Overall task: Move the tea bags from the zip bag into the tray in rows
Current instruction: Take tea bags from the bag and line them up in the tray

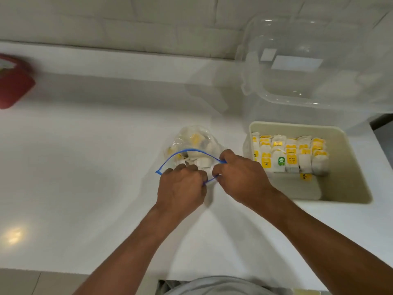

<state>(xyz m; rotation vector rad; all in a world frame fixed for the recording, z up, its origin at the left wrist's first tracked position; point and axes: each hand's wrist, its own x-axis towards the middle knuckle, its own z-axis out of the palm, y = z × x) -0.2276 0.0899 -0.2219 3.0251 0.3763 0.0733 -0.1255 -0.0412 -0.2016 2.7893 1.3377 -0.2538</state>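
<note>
Head cam, looking down at a white bench (85, 167); the zip bag (191, 137) sits about mid-bench, just left of the tray (348, 167), with its mouth facing the person and pulled open into a loop along the blue zip strip (187, 150). Left grip (180, 186) is curled over the near lip of the bag with fingers bunched, pinching it, though it's kinda blurry right at the fingertips; right grip (240, 177) pinches the right end of the zip strip between thumb and fingers. Loose tea bags (196, 139) sit jumbled inside the bag, white with yellow tags; the beige tray by the bench's right edge has packed tea bags (291, 154) standing in neat rows across its far half, and one yellow tag (306, 177) lies just in front of them. Big clear plastic tub (308, 60) sits behind the tray toward the far right corner; something red (14, 84) at the left edge, too blurry to name.
</note>
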